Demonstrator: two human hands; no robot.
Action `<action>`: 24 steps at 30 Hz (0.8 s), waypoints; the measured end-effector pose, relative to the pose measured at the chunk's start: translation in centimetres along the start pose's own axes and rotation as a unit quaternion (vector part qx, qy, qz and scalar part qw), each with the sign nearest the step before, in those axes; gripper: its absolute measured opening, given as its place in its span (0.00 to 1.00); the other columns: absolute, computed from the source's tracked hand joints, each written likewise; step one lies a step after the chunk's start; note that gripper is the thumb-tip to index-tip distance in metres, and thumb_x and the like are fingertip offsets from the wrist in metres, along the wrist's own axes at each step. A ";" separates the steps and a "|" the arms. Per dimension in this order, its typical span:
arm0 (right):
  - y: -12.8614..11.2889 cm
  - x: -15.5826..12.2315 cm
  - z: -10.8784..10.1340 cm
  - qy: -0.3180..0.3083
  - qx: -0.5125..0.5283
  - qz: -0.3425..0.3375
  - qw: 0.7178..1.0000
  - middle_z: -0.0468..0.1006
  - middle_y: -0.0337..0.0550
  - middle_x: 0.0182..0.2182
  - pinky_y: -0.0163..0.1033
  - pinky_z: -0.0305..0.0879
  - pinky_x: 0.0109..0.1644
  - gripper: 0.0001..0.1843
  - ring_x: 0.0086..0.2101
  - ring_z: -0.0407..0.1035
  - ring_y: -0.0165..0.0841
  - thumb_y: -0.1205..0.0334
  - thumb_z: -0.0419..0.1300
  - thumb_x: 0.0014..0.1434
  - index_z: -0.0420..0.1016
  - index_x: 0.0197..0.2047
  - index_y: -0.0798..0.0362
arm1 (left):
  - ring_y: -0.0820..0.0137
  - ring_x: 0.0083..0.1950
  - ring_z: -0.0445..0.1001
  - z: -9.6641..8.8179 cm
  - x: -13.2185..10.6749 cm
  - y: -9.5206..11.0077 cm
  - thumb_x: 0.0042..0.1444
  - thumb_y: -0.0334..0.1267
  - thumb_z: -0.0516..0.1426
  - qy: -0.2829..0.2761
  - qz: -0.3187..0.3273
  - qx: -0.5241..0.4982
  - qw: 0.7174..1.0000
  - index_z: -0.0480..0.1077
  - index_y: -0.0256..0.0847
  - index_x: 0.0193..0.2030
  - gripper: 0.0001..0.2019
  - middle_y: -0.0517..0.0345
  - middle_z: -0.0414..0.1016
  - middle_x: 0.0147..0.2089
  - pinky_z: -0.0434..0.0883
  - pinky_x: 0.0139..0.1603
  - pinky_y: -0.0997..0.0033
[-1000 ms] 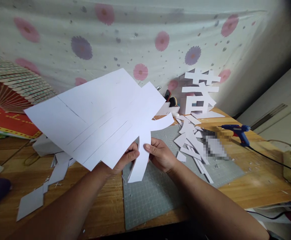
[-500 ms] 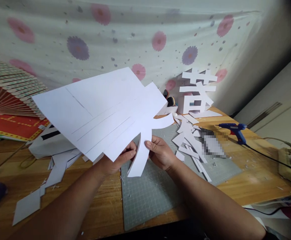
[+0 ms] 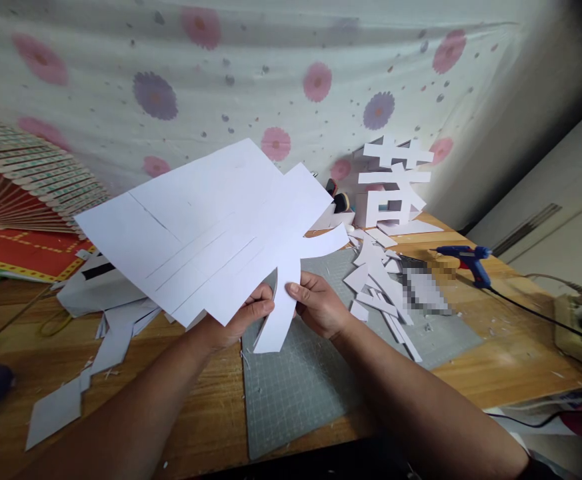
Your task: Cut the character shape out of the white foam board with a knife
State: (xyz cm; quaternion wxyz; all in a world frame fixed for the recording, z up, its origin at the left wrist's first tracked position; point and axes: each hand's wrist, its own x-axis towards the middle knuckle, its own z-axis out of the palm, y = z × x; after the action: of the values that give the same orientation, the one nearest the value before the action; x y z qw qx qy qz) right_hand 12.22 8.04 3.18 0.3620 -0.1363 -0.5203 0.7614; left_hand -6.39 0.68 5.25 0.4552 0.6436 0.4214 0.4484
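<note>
A white sheet (image 3: 195, 227) is filling the middle of the frame, tilting above the table (image 3: 195, 407) and the grey mat (image 3: 295, 407). Pencil lines are crossing its face, and a curved strip (image 3: 271, 330) is reaching down from its lower right. The right hand (image 3: 321, 307) is pinching this strip at its right edge, the thumb lying on the front and the fingers curling behind. The left hand (image 3: 251, 313) is pinching the strip's left edge between thumb and bent fingers; the sheet is partly hiding those fingers.

Right of centre, white scraps (image 3: 388, 303) are lying in a heap on the mat. A blue glue gun (image 3: 471, 260) is resting farther right, its cord trailing to the frame's edge. A white cut-out (image 3: 395, 178) is standing at upper right. A fan (image 3: 15, 190) is spreading at the left edge, and a flowered curtain (image 3: 251, 67) is hanging across the top.
</note>
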 end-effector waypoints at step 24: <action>-0.8 0.2 -1.8 -0.015 -0.105 -0.020 0.994 0.77 0.37 0.26 0.37 0.66 0.32 0.28 0.25 0.68 0.29 0.32 0.69 0.60 0.77 0.37 0.51 | 0.56 0.50 0.82 0.7 0.8 1.7 0.52 0.52 0.73 0.436 0.064 -0.198 0.876 0.75 0.54 0.59 0.29 0.56 0.83 0.53 0.82 0.31 0.67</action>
State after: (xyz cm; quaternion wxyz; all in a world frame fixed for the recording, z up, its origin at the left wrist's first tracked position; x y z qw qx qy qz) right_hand 13.47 9.62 3.19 0.3528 -0.1517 -0.6054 0.6971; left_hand -5.26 0.87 6.87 0.3133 0.3051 0.4371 0.7859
